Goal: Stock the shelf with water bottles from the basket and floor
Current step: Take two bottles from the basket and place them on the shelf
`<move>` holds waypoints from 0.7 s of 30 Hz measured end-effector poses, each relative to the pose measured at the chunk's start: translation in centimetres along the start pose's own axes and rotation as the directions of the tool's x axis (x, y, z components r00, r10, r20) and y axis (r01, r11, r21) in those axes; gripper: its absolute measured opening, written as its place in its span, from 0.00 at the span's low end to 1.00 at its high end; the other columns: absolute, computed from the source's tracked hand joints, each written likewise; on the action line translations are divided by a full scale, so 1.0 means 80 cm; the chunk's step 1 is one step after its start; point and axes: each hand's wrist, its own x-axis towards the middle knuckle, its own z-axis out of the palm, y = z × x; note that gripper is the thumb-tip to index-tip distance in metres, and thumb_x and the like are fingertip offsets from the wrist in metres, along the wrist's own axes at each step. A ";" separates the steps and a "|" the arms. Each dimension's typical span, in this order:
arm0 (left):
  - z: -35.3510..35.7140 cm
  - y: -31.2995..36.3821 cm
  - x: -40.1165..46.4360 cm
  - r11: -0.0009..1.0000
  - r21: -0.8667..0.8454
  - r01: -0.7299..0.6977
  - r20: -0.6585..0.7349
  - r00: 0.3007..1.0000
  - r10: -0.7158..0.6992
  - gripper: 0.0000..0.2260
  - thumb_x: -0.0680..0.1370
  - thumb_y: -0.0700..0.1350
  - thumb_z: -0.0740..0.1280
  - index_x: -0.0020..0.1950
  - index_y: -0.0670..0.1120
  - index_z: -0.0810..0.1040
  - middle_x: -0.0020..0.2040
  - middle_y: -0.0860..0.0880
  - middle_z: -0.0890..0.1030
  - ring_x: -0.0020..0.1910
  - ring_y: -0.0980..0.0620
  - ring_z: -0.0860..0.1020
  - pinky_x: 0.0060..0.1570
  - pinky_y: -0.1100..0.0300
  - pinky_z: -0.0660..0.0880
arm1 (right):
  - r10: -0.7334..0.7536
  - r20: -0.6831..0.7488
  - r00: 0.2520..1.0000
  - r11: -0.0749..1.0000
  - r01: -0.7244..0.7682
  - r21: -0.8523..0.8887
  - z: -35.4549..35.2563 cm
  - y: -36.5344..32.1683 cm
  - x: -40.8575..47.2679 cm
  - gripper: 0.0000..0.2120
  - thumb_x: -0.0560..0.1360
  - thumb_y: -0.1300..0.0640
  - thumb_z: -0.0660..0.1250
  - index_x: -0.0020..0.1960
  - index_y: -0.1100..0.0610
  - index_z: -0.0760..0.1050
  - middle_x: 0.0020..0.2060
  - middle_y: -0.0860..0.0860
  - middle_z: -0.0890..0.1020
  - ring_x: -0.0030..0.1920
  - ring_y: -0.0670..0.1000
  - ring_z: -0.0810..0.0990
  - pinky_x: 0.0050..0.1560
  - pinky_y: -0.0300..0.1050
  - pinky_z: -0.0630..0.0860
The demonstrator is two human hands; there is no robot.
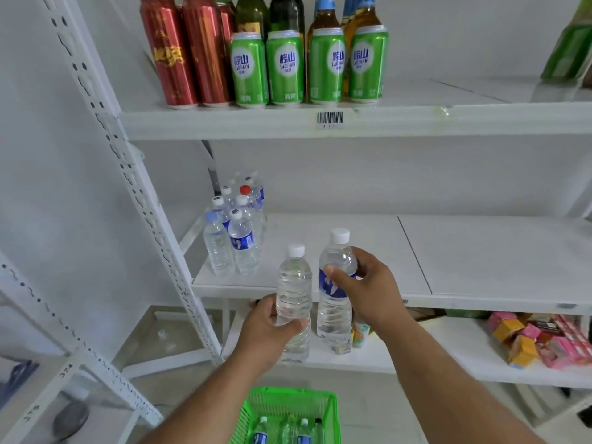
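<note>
The left grip curls round a plain bottle; the right grip curls round a blue-labelled bottle. Both bottles are upright, side by side, before the front edge of the middle shelf, above the basket. More bottles stand at the shelf's left end.
</note>
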 end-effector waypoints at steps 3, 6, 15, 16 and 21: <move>-0.001 0.003 0.027 1.000 0.000 -0.008 -0.005 1.000 0.008 0.18 0.70 0.40 0.78 0.56 0.52 0.79 0.49 0.55 0.86 0.49 0.59 0.83 0.50 0.62 0.78 | 0.004 -0.010 1.000 1.000 -0.004 -0.001 0.003 0.004 0.025 0.09 0.75 0.49 0.73 0.54 0.43 0.80 0.46 0.40 0.85 0.48 0.41 0.82 0.49 0.38 0.78; -0.005 0.002 0.060 1.000 0.002 -0.013 -0.021 1.000 0.013 0.18 0.69 0.38 0.78 0.55 0.52 0.79 0.49 0.53 0.86 0.48 0.59 0.83 0.49 0.62 0.79 | 0.005 -0.015 1.000 1.000 -0.005 -0.017 0.013 0.008 0.052 0.08 0.74 0.48 0.73 0.53 0.42 0.80 0.46 0.40 0.85 0.49 0.42 0.83 0.51 0.41 0.79; -0.034 0.006 0.157 0.996 0.067 -0.051 0.001 0.999 0.051 0.19 0.71 0.46 0.77 0.57 0.58 0.76 0.51 0.60 0.81 0.50 0.64 0.78 0.38 0.70 0.72 | 0.027 -0.075 0.997 0.994 -0.034 -0.100 0.056 0.008 0.131 0.09 0.74 0.50 0.74 0.48 0.39 0.77 0.45 0.42 0.84 0.48 0.45 0.82 0.49 0.41 0.79; -0.036 0.007 0.166 0.996 0.070 -0.060 0.008 0.998 0.060 0.19 0.71 0.45 0.77 0.57 0.58 0.76 0.51 0.60 0.81 0.50 0.66 0.77 0.41 0.70 0.71 | 0.030 -0.080 0.996 0.994 -0.039 -0.105 0.059 0.007 0.137 0.09 0.74 0.50 0.74 0.48 0.39 0.77 0.45 0.42 0.84 0.48 0.45 0.82 0.48 0.40 0.78; -0.040 0.007 0.202 0.995 0.072 -0.065 0.020 0.998 0.064 0.19 0.72 0.44 0.76 0.59 0.56 0.76 0.50 0.60 0.81 0.49 0.68 0.76 0.43 0.72 0.70 | 0.061 -0.095 0.994 0.988 -0.073 -0.134 0.068 0.010 0.171 0.13 0.74 0.50 0.74 0.57 0.46 0.78 0.47 0.44 0.84 0.49 0.46 0.82 0.40 0.33 0.74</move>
